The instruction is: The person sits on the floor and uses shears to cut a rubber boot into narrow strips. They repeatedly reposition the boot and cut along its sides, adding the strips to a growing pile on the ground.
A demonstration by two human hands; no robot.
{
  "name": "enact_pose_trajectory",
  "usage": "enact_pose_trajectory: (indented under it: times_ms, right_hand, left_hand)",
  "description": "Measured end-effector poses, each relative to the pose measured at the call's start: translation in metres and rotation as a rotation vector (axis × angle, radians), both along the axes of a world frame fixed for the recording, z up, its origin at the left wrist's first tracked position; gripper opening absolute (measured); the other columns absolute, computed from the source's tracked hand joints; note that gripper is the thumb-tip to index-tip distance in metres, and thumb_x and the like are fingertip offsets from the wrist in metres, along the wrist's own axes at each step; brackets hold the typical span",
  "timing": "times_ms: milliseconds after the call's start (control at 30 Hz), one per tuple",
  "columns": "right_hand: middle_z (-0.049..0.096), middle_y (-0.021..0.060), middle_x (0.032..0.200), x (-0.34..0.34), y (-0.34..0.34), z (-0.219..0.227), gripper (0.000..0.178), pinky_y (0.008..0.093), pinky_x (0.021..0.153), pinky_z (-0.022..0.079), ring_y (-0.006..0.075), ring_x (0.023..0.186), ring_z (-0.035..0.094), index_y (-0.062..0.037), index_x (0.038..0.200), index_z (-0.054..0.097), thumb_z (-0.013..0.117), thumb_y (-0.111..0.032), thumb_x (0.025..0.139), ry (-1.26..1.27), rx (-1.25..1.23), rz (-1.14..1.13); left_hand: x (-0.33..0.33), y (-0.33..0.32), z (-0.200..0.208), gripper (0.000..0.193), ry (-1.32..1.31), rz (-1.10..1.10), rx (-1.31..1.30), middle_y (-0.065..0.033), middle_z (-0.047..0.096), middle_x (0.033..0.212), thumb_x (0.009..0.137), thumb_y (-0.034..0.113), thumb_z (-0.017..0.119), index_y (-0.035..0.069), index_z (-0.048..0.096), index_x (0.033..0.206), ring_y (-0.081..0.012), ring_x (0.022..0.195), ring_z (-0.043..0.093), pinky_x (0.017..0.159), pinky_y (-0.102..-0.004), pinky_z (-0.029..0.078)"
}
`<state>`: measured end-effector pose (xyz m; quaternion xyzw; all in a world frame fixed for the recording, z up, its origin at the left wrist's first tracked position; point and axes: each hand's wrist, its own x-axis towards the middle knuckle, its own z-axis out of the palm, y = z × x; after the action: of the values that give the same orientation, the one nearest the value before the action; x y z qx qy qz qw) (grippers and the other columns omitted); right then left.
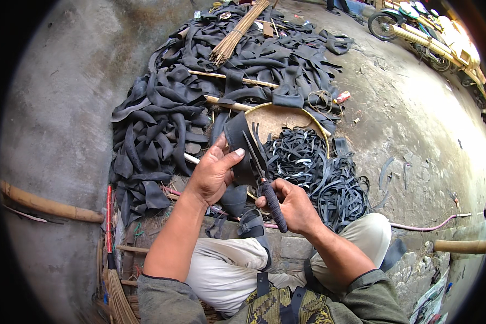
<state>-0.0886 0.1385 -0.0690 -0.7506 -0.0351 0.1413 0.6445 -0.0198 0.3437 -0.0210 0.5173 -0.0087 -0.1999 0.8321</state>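
Observation:
Between thumb and fingers, my left hand (213, 171) grips a wide black rubber strip (237, 141) and holds it up in front of me. My right hand (292, 204) is closed around the dark wrapped handle of a pair of scissors (271, 201). Their long blades point up and away, lying along the right edge of the strip. Whether the blades have rubber between them I cannot tell. Just beyond the scissors, a heap of thin cut black rubber strips (297, 156) lies partly on a round woven tray (278, 116) and spills toward my knee.
A large pile of wide black rubber pieces (167, 102) lies against the wall at the left and far side. On it rests a bundle of thin sticks (240, 32). A broom (117, 294) stands at lower left. Bamboo poles (54, 202) and a motorcycle (416, 38) are farther off.

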Motion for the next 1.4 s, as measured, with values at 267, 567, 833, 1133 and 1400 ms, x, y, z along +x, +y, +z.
enact_pose_trajectory:
  times_ms: [267, 567, 833, 1133, 1400]
  right_hand:
    - [0.07, 0.0139, 0.078, 0.007, -0.003, 0.001, 0.063, 0.0363, 0.066, 0.051, 0.0192, 0.071, 0.066, 0.0027, 0.097, 0.07, 0.082, -0.057, 0.083, -0.002, -0.081, -0.051]
    - [0.071, 0.0142, 0.08, 0.0, -0.001, 0.003, 0.063, 0.0365, 0.068, 0.051, 0.0206, 0.072, 0.066, 0.0025, 0.099, 0.071, 0.082, -0.058, 0.083, 0.032, -0.059, 0.009]
    - [0.07, 0.0151, 0.077, 0.007, -0.003, 0.003, 0.068, 0.0385, 0.068, 0.052, 0.0237, 0.071, 0.067, 0.0036, 0.097, 0.071, 0.082, -0.062, 0.081, 0.03, -0.112, -0.035]
    - [0.07, 0.0134, 0.076, 0.001, -0.001, 0.01, 0.069, 0.0368, 0.067, 0.052, 0.0231, 0.071, 0.069, 0.003, 0.102, 0.07, 0.083, -0.061, 0.08, 0.02, -0.095, 0.027]
    - [0.068, 0.0115, 0.07, 0.003, -0.004, 0.014, 0.069, 0.0355, 0.063, 0.05, 0.02, 0.065, 0.066, 0.003, 0.099, 0.071, 0.082, -0.062, 0.081, 0.02, -0.132, -0.005]
  left_hand:
    - [-0.009, -0.015, -0.01, 0.056, -0.136, -0.081, 0.154, -0.0056, 0.062, 0.134, 0.101, 0.0, 0.059, 0.005, 0.041, 0.154, -0.0162, 0.121, 0.061, 0.106, -0.0353, 0.051]
    - [-0.003, -0.004, 0.001, 0.048, -0.006, 0.007, 0.078, -0.0058, 0.065, 0.129, 0.101, 0.002, 0.059, 0.006, 0.047, 0.148, -0.0161, 0.112, 0.068, 0.098, -0.0373, 0.058]
    - [-0.009, -0.012, -0.007, 0.059, -0.104, -0.073, 0.212, -0.0068, 0.06, 0.136, 0.099, -0.003, 0.057, 0.005, 0.039, 0.155, -0.0172, 0.118, 0.063, 0.102, -0.0366, 0.054]
    - [-0.006, -0.002, 0.003, 0.053, -0.048, 0.022, 0.136, -0.0057, 0.066, 0.124, 0.101, 0.003, 0.061, 0.009, 0.044, 0.151, -0.0147, 0.107, 0.069, 0.088, -0.0323, 0.061]
    - [-0.007, -0.009, -0.004, 0.058, -0.055, -0.03, 0.196, -0.0067, 0.065, 0.126, 0.101, 0.005, 0.062, 0.011, 0.04, 0.154, -0.0151, 0.111, 0.067, 0.09, -0.0371, 0.06]
